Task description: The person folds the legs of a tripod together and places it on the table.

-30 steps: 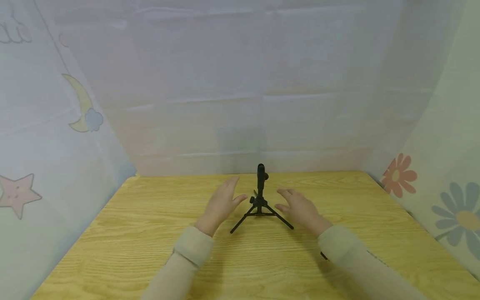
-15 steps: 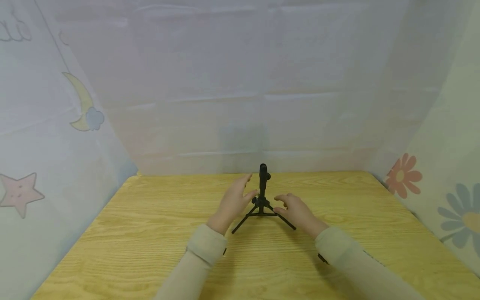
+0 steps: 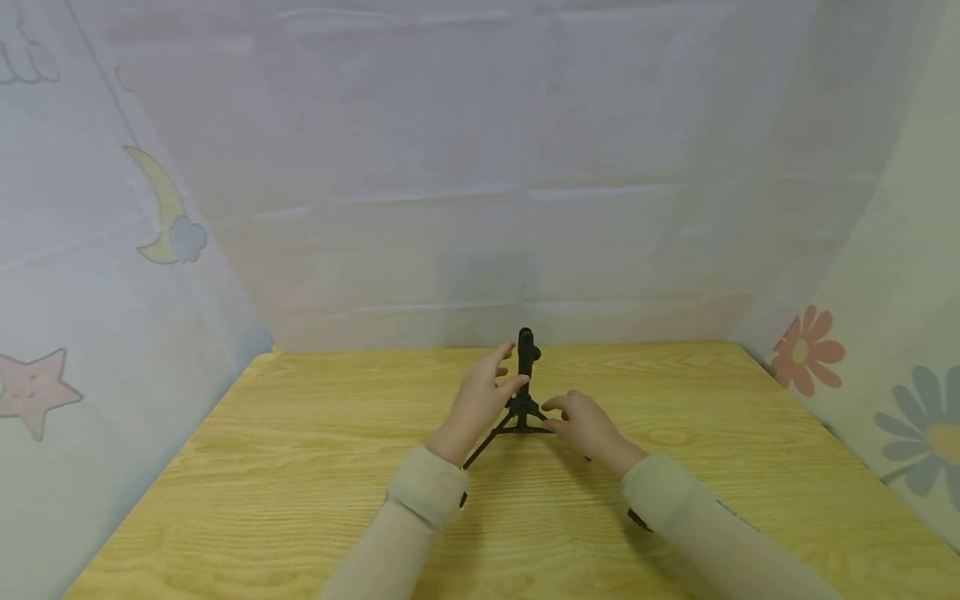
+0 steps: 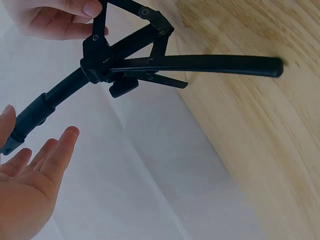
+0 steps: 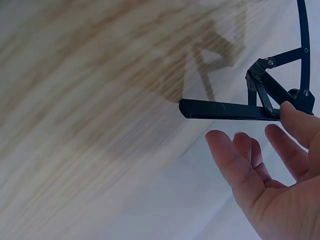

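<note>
A black tripod stand (image 3: 522,406) with an upright post and spread legs stands on the wooden table. Around its post, my left hand (image 3: 478,404) has fingers extended behind and the thumb overlapping the post. In the left wrist view, the left fingers (image 4: 60,150) are apart from the post's upper end. My right hand (image 3: 588,427) is at the right-hand leg, fingers loosely bent. The right wrist view has the right thumb (image 5: 296,122) overlapping a leg (image 5: 225,110), with the other fingers spread below it. The right leg's middle is hidden in the head view.
The wood-grain table (image 3: 300,483) is bounded by a pale sheet (image 3: 420,208) at the back. Printed sheets rise at both sides, with a moon (image 3: 161,192) and star at left and flowers (image 3: 806,350) at right. Cream sleeves cover both forearms.
My left hand has moved right, its thumb now overlapping the post. The right hand has shifted slightly left and down to the right leg. The stand stays in place.
</note>
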`<state>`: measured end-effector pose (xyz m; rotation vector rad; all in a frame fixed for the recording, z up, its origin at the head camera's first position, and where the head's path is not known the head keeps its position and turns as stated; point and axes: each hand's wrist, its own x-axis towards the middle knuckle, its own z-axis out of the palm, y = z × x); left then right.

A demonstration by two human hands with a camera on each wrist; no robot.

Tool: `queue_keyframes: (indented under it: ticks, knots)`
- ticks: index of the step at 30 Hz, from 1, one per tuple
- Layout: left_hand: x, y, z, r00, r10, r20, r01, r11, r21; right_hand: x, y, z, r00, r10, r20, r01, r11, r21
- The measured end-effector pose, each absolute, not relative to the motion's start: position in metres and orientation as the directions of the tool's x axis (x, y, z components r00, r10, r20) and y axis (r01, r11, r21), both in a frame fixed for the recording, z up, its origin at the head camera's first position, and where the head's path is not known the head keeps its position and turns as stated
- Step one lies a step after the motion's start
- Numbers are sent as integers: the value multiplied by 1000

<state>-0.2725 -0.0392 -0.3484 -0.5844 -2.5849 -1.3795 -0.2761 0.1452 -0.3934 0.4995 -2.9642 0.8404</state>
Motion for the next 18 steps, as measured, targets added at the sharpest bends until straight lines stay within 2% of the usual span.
queue_keyframes:
  ticks: [4,12,18]
  knots:
    - [-273,-36,-349,-912,250,326,407,445,797,-276,144,-394,-949,-296,108,-308,799,-516]
    - [-273,-27,-350,-931,191,311,350,228,909,-274,140,-395,-954,-284,102,-289,768,-571]
    - [-277,-21,-350,-929,150,338,359,153,921,-274,139,-394,-950,-286,126,-306,767,-565]
